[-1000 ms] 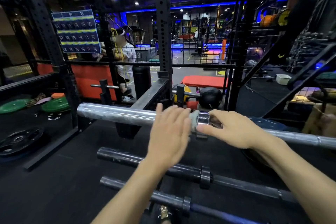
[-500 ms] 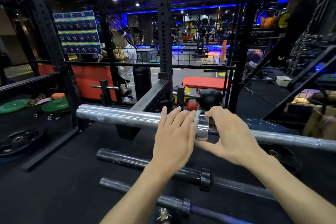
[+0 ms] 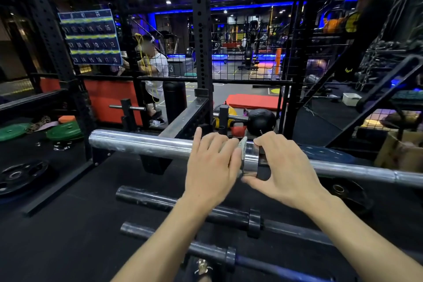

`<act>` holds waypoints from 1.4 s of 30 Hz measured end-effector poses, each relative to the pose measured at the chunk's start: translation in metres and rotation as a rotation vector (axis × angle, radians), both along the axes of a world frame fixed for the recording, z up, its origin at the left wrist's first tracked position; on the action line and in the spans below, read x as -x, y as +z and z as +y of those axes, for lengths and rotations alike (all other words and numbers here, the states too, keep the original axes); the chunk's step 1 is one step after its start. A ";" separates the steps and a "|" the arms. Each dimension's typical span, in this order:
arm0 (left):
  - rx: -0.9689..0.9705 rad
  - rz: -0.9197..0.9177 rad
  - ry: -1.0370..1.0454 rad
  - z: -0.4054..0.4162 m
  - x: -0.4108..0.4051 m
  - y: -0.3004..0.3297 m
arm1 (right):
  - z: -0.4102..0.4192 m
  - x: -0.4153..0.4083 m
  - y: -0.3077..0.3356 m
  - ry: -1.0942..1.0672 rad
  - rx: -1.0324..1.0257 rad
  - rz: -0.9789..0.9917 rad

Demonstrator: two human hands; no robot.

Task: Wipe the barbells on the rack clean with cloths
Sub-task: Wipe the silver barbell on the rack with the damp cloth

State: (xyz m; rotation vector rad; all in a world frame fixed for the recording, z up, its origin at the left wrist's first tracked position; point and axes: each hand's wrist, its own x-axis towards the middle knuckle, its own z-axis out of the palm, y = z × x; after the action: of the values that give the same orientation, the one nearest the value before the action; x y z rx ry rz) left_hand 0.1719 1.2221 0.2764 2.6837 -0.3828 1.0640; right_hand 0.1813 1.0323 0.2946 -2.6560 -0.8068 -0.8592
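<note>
**Both hands at the barbell collar**

I see my left hand, fingers straight, pressing a pale cloth onto the chrome barbell at centre frame. At its 3 o'clock, my right hand pinches the collar.

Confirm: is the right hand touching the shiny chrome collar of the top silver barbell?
Touching. The head view shows the right hand with its thumb against the lower edge of the chrome collar and its fingers curled over the top of the silver barbell.
</note>
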 end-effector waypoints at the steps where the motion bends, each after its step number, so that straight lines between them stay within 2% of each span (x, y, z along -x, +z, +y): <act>1: -0.014 -0.003 0.010 0.006 -0.003 0.003 | 0.000 0.000 0.000 -0.004 0.002 -0.002; 3: 0.002 0.029 0.069 0.026 -0.009 0.010 | 0.000 0.001 -0.001 -0.024 0.005 -0.020; 6: 0.149 0.109 0.174 0.055 -0.017 0.020 | 0.001 0.002 0.000 -0.046 -0.005 -0.030; 8: 0.171 0.111 0.150 0.058 -0.017 0.022 | 0.003 0.001 0.001 -0.053 -0.004 -0.022; 13: -0.028 0.129 -0.103 0.018 0.002 0.007 | 0.004 0.003 0.003 -0.063 -0.008 0.006; 18: -0.135 0.040 -0.112 0.011 0.000 0.003 | 0.003 0.008 0.008 -0.062 -0.022 0.039; 20: -0.111 0.025 -0.076 0.015 -0.003 0.007 | 0.002 0.009 0.009 -0.066 -0.027 0.044; 24: 0.157 0.115 0.040 0.033 -0.016 0.027 | 0.005 0.010 0.012 -0.068 -0.016 0.086; 27: 0.189 0.138 0.023 0.055 -0.012 0.034 | 0.006 0.009 0.013 -0.059 -0.023 0.111; 28: 0.261 0.141 -0.010 0.060 -0.007 0.035 | 0.006 0.008 0.013 -0.061 -0.025 0.123; 32: 0.811 0.194 -0.175 0.065 0.021 0.051 | 0.005 0.008 0.013 -0.054 -0.045 0.167; 36: 1.507 0.498 -0.464 0.052 0.042 0.078 | 0.003 0.011 0.022 -0.019 -0.128 0.294; 37: 1.597 0.567 -0.521 0.048 0.047 0.081 | 0.003 0.013 0.026 0.016 -0.172 0.321; 40: 1.704 0.727 -0.655 0.039 0.058 0.082 | 0.013 0.032 0.042 0.168 -0.397 0.290; 42: 1.722 0.784 -0.745 0.032 0.064 0.082 | 0.030 0.052 0.058 0.297 -0.536 0.400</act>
State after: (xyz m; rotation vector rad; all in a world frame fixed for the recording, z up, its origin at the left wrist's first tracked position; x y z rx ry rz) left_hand 0.1076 1.2537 0.3586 0.9970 -0.1147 -0.1059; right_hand 0.1290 1.0628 0.3527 -2.0678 -0.7168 -0.3766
